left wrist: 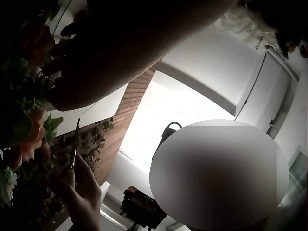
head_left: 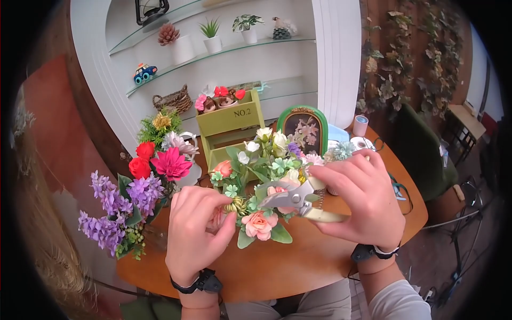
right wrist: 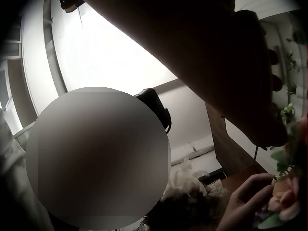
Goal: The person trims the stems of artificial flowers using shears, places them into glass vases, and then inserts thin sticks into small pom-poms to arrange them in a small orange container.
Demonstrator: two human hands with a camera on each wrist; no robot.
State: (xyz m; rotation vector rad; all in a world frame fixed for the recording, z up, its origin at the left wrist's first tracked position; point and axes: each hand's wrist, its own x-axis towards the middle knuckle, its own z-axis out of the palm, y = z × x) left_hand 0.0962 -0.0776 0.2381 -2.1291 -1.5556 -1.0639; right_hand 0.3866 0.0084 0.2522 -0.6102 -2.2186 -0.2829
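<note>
In the head view my right hand (head_left: 368, 197) grips a pair of pruning shears (head_left: 298, 200) with cream handles. Their metal blades point left over an artificial flower arrangement of white, peach and purple blooms with green leaves. My left hand (head_left: 197, 226) is at the arrangement's left side, its fingers bent. Thumb and index finger pinch a gold-coloured, ridged coil (head_left: 236, 205) beside a peach rose (head_left: 260, 225). Part of a pinkish bloom is hidden behind that hand. The left wrist view shows the shears (left wrist: 73, 158) upright in the right hand (left wrist: 85, 195).
Purple flowers (head_left: 109, 213) and red blooms (head_left: 140, 161) stand left on the wooden table (head_left: 288, 272). Behind the arrangement are a green two-tier "NO.2" stand (head_left: 230, 121) and a green arched frame (head_left: 324, 128). Thread spools (head_left: 360, 125) sit at the back right.
</note>
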